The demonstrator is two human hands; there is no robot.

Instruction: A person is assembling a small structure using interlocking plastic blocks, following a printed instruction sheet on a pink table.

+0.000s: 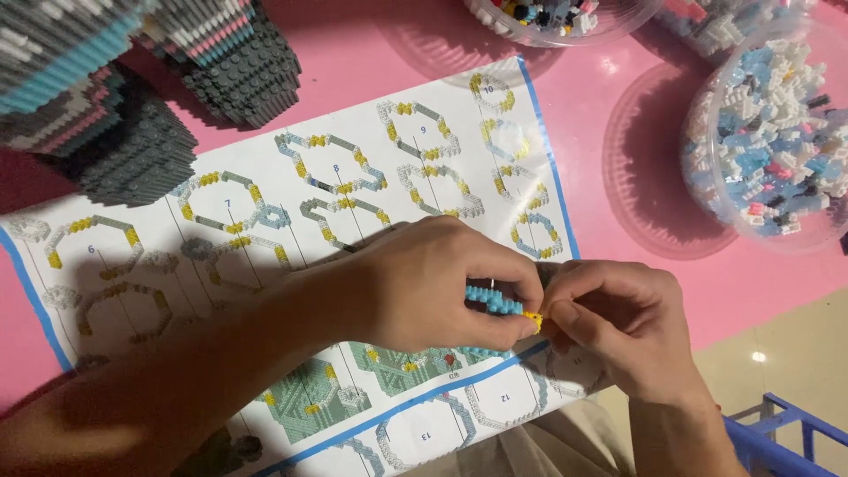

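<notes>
Pink desk (371,53) is seen from above, most of its near-left part covered by a white instruction sheet (265,203) with a blue border and printed build steps. Far left, a large stack of built block sections (132,97) in grey, dark grey, light blue and pink is stood on the desk, partly cut by the frame edge. Far right, a clear round tub (768,141) of loose white, light blue and pink small blocks is placed just beside the sheet's right edge; a second clear tub (556,18) of mixed blocks is seen at the far edge, mostly cropped. A blue frame (786,437) is visible near right, below desk level. Over the near-right part of the sheet, both hands are brought together, touching. Left hand (424,287): grip clenched around a small light-blue block assembly (495,300), held above the sheet. Right hand (618,331): fingertips pinched on a tiny yellow block (533,316), pressed against the right end of the light-blue assembly.
</notes>
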